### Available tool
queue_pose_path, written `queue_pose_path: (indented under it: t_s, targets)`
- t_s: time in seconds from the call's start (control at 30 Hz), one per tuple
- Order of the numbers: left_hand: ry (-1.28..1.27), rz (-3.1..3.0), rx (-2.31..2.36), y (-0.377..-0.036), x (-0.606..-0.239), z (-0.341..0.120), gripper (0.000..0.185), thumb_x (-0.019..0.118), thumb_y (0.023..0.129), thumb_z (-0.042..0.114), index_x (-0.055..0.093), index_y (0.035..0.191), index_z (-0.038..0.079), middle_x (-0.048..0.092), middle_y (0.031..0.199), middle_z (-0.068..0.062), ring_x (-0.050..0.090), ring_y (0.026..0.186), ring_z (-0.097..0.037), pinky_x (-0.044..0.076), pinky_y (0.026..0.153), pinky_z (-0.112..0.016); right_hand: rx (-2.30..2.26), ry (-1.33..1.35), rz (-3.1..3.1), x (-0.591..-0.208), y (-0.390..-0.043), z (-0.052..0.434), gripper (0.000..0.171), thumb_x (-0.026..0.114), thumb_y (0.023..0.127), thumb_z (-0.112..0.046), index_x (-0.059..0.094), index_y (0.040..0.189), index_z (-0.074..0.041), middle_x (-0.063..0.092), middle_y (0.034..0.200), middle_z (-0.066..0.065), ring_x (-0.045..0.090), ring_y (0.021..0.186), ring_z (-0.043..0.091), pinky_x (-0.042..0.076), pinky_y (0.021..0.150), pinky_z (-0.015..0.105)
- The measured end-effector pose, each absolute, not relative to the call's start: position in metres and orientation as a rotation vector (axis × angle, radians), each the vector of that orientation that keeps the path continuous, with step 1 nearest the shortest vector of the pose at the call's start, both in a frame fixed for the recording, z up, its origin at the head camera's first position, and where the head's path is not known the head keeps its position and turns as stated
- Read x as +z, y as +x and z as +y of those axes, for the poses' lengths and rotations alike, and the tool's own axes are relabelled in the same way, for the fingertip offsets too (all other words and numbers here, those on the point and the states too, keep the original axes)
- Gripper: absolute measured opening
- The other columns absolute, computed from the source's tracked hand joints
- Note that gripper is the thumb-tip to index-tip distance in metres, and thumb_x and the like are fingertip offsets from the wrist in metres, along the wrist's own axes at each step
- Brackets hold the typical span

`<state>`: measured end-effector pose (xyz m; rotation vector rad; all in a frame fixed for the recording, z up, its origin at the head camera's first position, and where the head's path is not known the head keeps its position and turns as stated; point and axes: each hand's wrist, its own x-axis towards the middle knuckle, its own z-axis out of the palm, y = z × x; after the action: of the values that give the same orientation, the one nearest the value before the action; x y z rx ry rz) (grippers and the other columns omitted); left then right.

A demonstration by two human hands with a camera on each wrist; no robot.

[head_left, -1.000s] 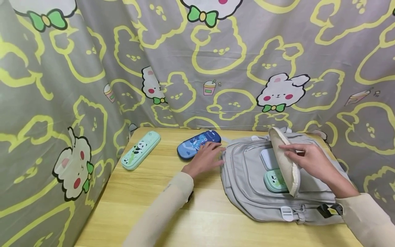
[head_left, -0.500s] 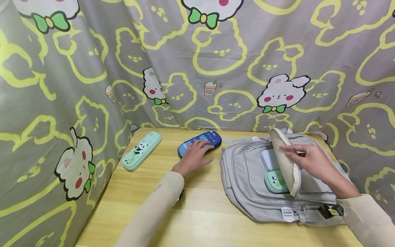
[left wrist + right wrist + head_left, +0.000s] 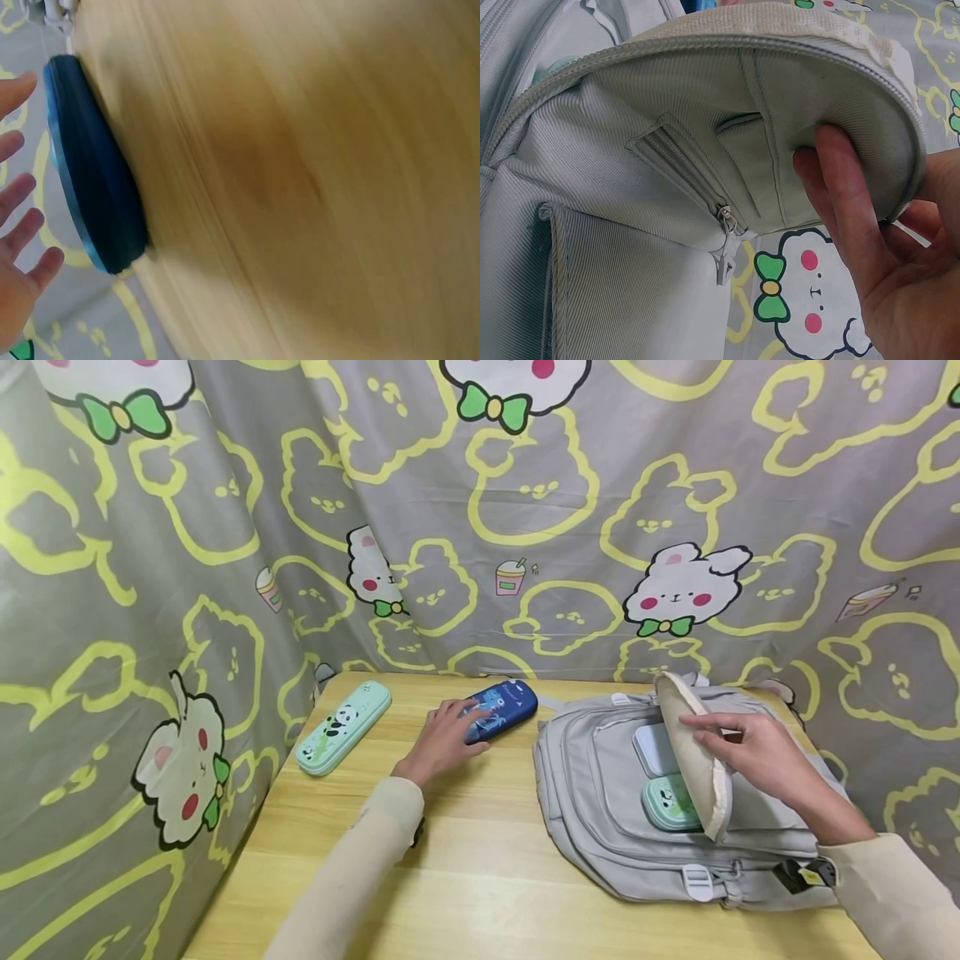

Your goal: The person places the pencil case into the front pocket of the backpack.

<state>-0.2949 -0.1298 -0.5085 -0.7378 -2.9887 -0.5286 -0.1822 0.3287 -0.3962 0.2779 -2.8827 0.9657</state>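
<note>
On the wooden table [image 3: 480, 893] the grey backpack [image 3: 600, 810] lies flat; the right hand [image 3: 757, 752] pinches its flap [image 3: 693, 752] open, the left hand [image 3: 442, 739], fingers spread, rests on the blue pencil case [image 3: 506, 706], whose writing is too small to read
</note>
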Motion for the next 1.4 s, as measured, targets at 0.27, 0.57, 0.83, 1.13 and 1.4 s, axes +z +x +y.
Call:
queue_pose_path:
  t_s: [0.27,0.57,0.83,1.13,1.4]
  targets:
    - [-0.676,-3.019,-0.503,-0.297,-0.516,-0.148,0.068,0.078,0.1,0.051,0.058,0.158,0.023,0.044,0.17,-0.009,0.037,0.156,-0.039,0.037,0.121,-0.062,0.965,0.279,-2.879,-0.396,-0.181,0.329,0.031,0.07,0.108,-0.017,0.077,0.136,-0.008,0.074,0.124,0.023,0.053,0.061,0.005,0.044,0.052,0.028]
    - [-0.602,-3.057,-0.571,-0.296,-0.519,-0.159,0.075,0.081,0.097,0.049,0.054,0.162,0.024,0.041,0.172,-0.012,0.035,0.158,-0.041,0.035,0.124,-0.066,0.968,0.287,-2.874,-0.396,-0.18,0.329,0.03,0.07,0.107,-0.015,0.077,0.136,-0.007,0.075,0.121,0.022,0.053,0.061,0.005,0.046,0.053,0.027]
    - [-0.54,-3.095,-0.577,-0.297,-0.525,-0.167,0.081,0.082,0.096,0.052,0.049,0.165,0.026,0.036,0.174,-0.014,0.035,0.158,-0.044,0.034,0.125,-0.068,0.964,0.301,-2.858,-0.396,-0.181,0.33,0.03,0.071,0.107,-0.014,0.078,0.134,-0.007,0.075,0.119,0.021,0.053,0.061,0.005,0.046,0.052,0.027]
    - [-0.449,-3.151,-0.743,-0.296,-0.532,-0.17,0.086,0.082,0.095,0.053,0.042,0.169,0.032,0.027,0.179,-0.014,0.031,0.162,-0.041,0.039,0.124,-0.067,0.955,0.29,-2.868,-0.396,-0.18,0.33,0.03,0.071,0.107,-0.015,0.078,0.135,-0.007,0.075,0.122,0.022,0.053,0.061,0.004,0.046,0.052,0.027]
    - [-0.372,-3.135,-0.897,-0.298,-0.54,-0.167,0.088,0.084,0.095,0.052,0.04,0.169,0.035,0.022,0.181,-0.013,0.027,0.165,-0.042,0.034,0.127,-0.069,0.952,0.284,-2.869,-0.395,-0.18,0.33,0.03,0.071,0.107,-0.016,0.078,0.135,-0.008,0.075,0.123,0.023,0.054,0.06,0.005,0.044,0.051,0.027]
